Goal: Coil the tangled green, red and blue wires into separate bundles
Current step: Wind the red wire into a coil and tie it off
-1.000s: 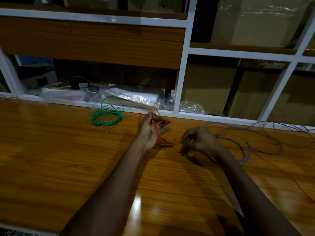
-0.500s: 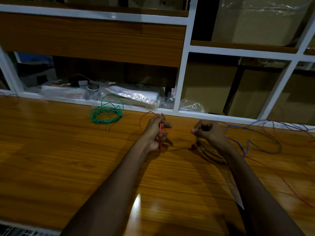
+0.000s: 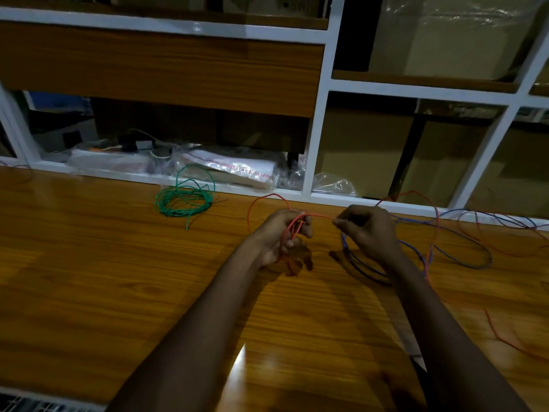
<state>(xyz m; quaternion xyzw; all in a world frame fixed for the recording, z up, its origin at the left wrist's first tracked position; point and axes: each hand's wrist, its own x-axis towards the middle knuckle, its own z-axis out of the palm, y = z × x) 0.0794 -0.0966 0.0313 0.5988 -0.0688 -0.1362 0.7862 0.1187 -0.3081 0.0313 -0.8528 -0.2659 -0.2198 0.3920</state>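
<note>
Left forearm (image 3: 193, 322) bare from wrist to the btm frame edge; right forearm (image 3: 439, 322) same, bare the whole vis. length. Both long & slim, widest near the btm edge, narrowing toward the wrists, w/ smooth even outlines. Left hand (image 3: 282, 233) bare, fingertips (image 3: 307, 231) showing as small rounded ends. Right hand (image 3: 368, 230) bare too, w/ the back of it & a row of knuckles vis. Light is dim, so arms & hands sit mostly in shadow. Fine detail, e.g. nails or surface marks, too murky to tell.
</note>
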